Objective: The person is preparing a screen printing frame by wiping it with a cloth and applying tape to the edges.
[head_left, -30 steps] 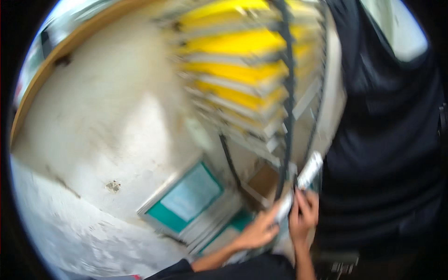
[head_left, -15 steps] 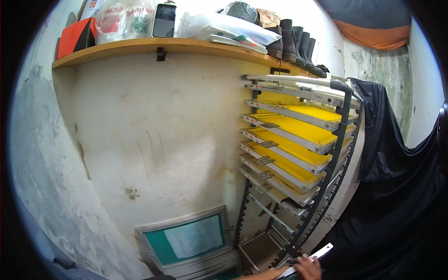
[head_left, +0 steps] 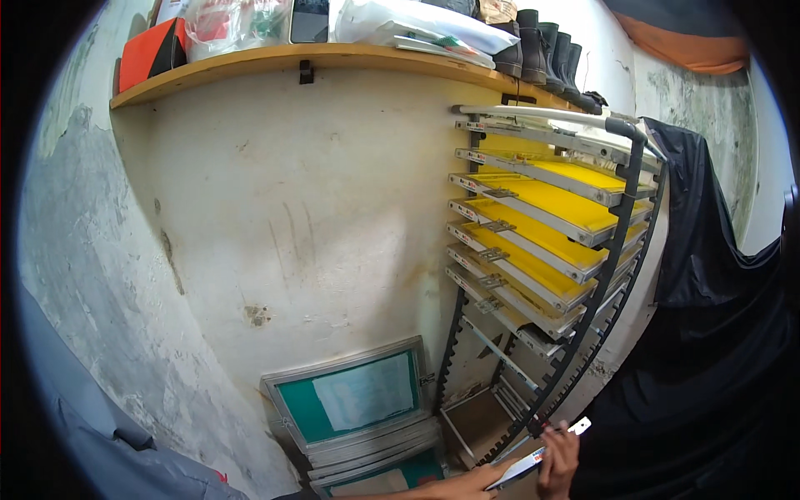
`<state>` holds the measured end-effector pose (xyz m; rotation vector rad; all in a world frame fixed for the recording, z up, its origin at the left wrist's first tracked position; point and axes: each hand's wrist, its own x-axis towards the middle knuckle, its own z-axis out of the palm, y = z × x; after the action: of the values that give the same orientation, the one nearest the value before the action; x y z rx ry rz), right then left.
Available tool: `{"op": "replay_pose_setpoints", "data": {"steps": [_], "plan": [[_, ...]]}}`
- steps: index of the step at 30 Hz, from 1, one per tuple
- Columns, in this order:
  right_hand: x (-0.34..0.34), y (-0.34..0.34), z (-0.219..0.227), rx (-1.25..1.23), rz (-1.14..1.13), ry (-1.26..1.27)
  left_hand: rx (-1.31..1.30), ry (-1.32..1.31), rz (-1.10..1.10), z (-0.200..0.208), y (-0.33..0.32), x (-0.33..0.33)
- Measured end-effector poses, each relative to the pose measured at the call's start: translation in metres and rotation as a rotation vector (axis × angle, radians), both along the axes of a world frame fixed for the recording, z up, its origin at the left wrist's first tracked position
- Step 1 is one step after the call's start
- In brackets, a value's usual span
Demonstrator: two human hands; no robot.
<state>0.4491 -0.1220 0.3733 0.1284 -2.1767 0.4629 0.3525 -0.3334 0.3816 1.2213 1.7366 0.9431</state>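
Observation:
At the lower edge, right of centre, a pale metal bar (head_left: 525, 466) slants up to the right; it looks like the side of a screen frame. My right hand (head_left: 560, 461) is closed on it near its upper end, with bent fingers at the bar. My left hand (head_left: 493, 475) comes in from the lower left and meets the lower part of the bar; its fingers are mostly hidden there. Just beyond both hands stands a dark-posted rack (head_left: 612, 250). Its upper levels carry several metal frames with yellow mesh (head_left: 554, 200).
Green-meshed frames (head_left: 292, 408) lean in a stack against the wall, left of the rack. A black sheet (head_left: 692, 375) hangs to the right. Above, a wooden shelf (head_left: 250, 60) holds bags, boots and a red-black box (head_left: 150, 57). Grey cloth (head_left: 100, 442) lies at lower left.
The view has tipped down and shifted left, so the rack and shelf sit higher and further right. More of my left forearm and of the green-meshed stack shows. My right hand stays at the bar.

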Motion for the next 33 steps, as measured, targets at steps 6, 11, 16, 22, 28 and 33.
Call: {"op": "replay_pose_setpoints", "data": {"steps": [6, 11, 16, 22, 28, 33], "plan": [[0.0, 0.047, -0.002, 0.13, 0.099, -0.102, 0.409, 0.01, 0.154, -0.042, 0.018, 0.007], [0.009, 0.027, -0.007, 0.012, -0.042, -0.174, 0.449, 0.121, 0.027, -0.049, 0.04, 0.0], [-0.017, 0.061, -0.032, 0.286, -0.037, -0.276, 0.3, 0.128, 0.045, -0.033, 0.039, -0.023], [-0.078, 0.182, -0.029, 0.197, -0.04, 0.092, 0.397, 0.256, -0.038, -0.016, 0.09, -0.055], [-0.095, 0.205, 0.013, 0.302, -0.2, 0.329, 0.071, 0.115, -0.028, 0.047, 0.099, -0.08], [-0.07, 0.189, 0.066, 0.306, -0.257, 0.393, 0.001, 0.557, 0.086, 0.05, 0.063, -0.095]]}}
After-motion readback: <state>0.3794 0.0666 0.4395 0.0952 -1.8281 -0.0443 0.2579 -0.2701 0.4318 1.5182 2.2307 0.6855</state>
